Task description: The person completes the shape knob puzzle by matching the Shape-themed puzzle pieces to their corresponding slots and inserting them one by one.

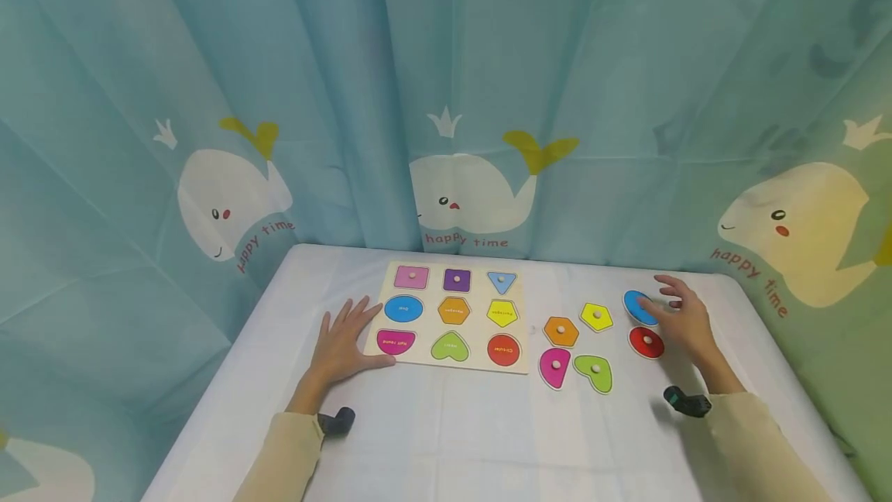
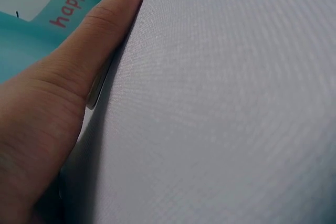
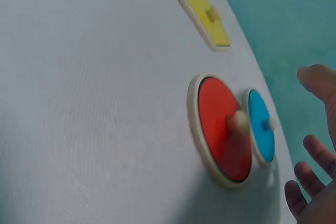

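My left hand [image 1: 343, 341] rests with spread fingers on the left edge of a wooden shape puzzle board [image 1: 427, 321]; its thumb touches the board's near corner. Knobbed pieces sit in the board's far row: a pink rectangle [image 1: 402, 283], a purple square [image 1: 457, 286] and a light blue triangle [image 1: 501, 287]. Over at the right, my right hand [image 1: 686, 321] hovers with parted fingers beside the blue oval piece [image 3: 259, 121], holding nothing. Directly nearer lies the red circle piece [image 3: 215, 124], its wooden knob facing up.
Between board and right hand lie a yellow pentagon [image 1: 591, 322], an orange hexagon [image 1: 553, 337], a magenta half round [image 1: 548, 369] and a green heart [image 1: 602, 380]. A white cloth covers the table [image 1: 488, 440]. Blue-green whale-print curtains [image 1: 334, 99] hang behind its far edge.
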The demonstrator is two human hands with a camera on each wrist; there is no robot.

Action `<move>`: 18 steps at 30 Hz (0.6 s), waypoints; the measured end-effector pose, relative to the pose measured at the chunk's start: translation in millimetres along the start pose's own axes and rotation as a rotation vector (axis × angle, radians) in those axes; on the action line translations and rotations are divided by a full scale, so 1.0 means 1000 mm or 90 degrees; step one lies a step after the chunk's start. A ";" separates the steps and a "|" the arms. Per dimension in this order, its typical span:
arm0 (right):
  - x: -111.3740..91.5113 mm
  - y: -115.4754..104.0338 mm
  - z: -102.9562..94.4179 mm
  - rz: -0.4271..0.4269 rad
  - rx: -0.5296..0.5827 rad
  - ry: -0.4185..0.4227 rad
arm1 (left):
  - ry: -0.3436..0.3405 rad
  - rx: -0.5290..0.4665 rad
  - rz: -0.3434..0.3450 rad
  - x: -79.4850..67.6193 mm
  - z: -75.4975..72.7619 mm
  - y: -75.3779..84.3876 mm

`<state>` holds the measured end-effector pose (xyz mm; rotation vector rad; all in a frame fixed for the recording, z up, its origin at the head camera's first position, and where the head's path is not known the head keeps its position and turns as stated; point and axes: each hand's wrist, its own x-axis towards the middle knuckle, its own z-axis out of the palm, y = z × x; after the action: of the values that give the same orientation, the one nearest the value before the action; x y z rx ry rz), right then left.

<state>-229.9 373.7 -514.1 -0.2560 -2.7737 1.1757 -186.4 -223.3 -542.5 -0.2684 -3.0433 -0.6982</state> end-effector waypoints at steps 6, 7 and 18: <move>0.002 0.012 0.003 0.016 -0.022 0.001 | -0.007 0.003 -0.003 0.000 -0.001 0.000; 0.002 0.014 0.003 0.017 -0.030 0.000 | -0.007 0.004 -0.002 0.000 -0.001 0.000; 0.006 0.022 0.009 0.007 -0.092 -0.009 | -0.003 0.007 -0.002 -0.001 -0.001 0.000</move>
<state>-234.5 384.0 -536.2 -0.2780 -2.8771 0.9851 -185.6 -223.7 -542.1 -0.2661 -3.0520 -0.6817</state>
